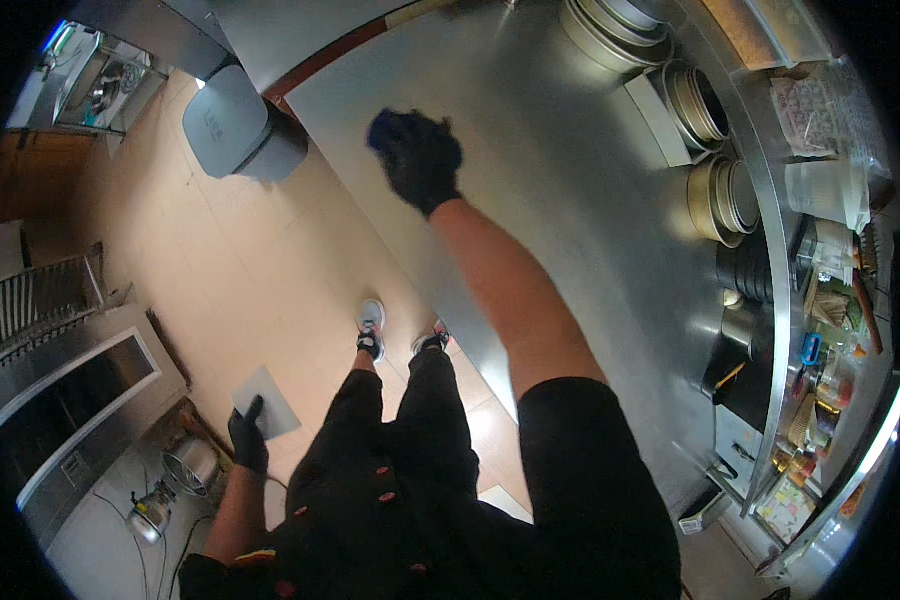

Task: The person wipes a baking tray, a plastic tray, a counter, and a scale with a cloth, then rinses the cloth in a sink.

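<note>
My right hand, in a black glove, is over the stainless steel worktop near its left edge. Its fingers are curled around a dark blue wad, which looks like a cloth or pad; most of it is hidden by the glove. Low on the left, my left hand also wears a black glove. It grips a flat, pale, square sheet by one edge, with a finger lying across it. The sheet is held out over the tiled floor, away from the worktop.
Stacked round metal pans line the worktop's back, under a shelf of containers and utensils. A grey lidded bin stands beyond the worktop's left corner. Steel equipment with a dark window and metal lamps are on the left.
</note>
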Tool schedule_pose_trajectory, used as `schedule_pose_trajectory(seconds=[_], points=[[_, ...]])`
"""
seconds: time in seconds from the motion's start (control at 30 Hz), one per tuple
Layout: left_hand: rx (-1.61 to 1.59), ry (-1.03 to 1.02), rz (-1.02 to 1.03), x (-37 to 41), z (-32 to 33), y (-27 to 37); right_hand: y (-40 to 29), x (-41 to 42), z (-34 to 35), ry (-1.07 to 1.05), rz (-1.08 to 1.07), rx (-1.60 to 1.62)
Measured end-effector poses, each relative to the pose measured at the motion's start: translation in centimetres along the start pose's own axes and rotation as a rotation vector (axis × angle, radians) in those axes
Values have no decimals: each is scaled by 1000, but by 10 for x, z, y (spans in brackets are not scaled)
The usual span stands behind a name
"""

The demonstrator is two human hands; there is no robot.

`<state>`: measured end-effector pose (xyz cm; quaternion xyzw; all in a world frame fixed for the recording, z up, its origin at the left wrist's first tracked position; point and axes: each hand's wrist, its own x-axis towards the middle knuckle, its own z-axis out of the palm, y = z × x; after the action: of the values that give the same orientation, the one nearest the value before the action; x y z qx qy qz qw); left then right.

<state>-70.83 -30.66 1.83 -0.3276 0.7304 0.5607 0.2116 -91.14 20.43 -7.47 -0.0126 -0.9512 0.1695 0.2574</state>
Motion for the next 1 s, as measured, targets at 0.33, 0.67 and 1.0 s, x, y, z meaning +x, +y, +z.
schedule_pose_trajectory(seconds=[0.33,0.67,1.0], points=[[207,-215,151,35,33,67,-76,-164,-94,-349,49,191],[350,-500,138,34,113,75,-107,-419,-255,-470,485,2],[629,-654,280,-3,151,82,-156,-611,-335,-187,976,-144]])
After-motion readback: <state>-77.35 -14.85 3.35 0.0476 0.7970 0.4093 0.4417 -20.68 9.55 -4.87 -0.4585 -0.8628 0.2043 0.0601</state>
